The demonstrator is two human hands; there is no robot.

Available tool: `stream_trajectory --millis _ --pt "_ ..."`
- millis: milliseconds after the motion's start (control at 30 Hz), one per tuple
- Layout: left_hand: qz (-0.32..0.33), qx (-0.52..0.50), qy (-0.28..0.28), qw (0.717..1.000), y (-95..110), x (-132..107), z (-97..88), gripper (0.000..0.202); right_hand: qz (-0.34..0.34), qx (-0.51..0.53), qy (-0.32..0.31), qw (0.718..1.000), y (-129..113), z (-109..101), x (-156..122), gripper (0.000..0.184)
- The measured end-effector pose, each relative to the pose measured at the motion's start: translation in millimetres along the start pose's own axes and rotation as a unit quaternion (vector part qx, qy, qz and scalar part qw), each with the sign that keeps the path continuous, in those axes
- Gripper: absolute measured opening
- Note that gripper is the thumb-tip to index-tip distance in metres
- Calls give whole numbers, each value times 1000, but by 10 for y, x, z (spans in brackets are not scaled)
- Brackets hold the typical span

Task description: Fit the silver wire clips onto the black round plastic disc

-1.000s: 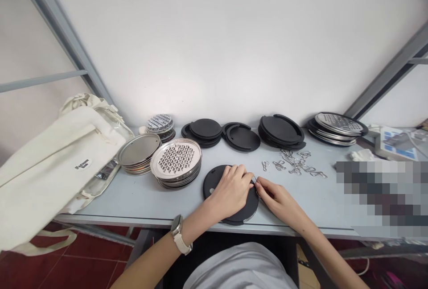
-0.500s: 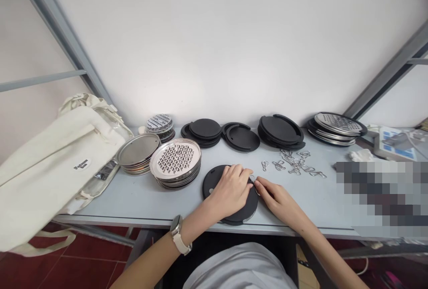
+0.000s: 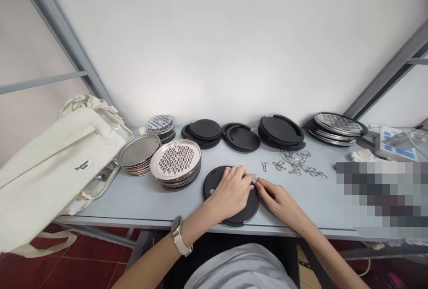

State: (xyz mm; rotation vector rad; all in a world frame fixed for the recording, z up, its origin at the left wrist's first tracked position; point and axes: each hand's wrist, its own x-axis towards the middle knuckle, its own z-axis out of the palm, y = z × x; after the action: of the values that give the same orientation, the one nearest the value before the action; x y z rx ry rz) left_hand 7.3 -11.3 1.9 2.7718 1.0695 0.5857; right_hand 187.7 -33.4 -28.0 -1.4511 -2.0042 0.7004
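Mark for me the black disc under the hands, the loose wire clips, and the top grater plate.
black disc [image 3: 214, 181]: head view, bare left part.
wire clips [image 3: 296, 166]: head view, middle of pile.
grater plate [image 3: 175, 158]: head view, perforated centre.

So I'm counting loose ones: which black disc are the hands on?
The single black disc near the front edge of the table, under the left hand, the right hand at its rim. The others sit in stacks along the wall, untouched.
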Motion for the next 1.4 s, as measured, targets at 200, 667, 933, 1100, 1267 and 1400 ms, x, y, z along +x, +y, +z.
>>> stream_trajectory --millis 200,667,933,1100,1267,1400 --pt "1 3 1 1000 0 -1 -4 22 -6 2 2 1000 -7 0 -12 34" --pt "2 4 0 1000 2 -1 -15 22 -4 -5 5 1000 -2 14 1 32" --pt "2 1 -3 1000 7 2 -21 22 -8 -11 9 1000 13 20 -2 30" --pt "1 3 -2 1000 7 2 -24 22 -9 -9 12 1000 18 18 -12 29" --pt "1 1 -4 1000 3 2 -22 22 -10 -7 11 1000 11 17 -16 30" --pt "3 0 -1 1000 -3 0 -18 22 -13 -8 14 1000 1 11 -5 30"
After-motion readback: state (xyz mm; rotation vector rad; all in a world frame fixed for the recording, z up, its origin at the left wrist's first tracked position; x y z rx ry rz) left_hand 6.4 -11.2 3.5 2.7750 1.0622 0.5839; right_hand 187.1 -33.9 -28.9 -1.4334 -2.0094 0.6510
